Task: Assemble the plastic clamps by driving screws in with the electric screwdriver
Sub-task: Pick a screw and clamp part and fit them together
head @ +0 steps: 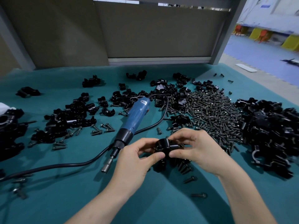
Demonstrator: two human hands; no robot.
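Black clamp (163, 147), seemingly one, pinched by left hand (135, 160), right hand (200, 152) (one screwdriver (135, 115)).

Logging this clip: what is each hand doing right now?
Left hand: holding the black clamp.
Right hand: holding the same clamp.

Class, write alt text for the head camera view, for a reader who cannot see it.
A person's left hand and right hand together hold a black plastic clamp over a teal table. A blue electric screwdriver lies unheld to their left. A big pile of screws and heaps of loose clamp parts cover the table beyond.
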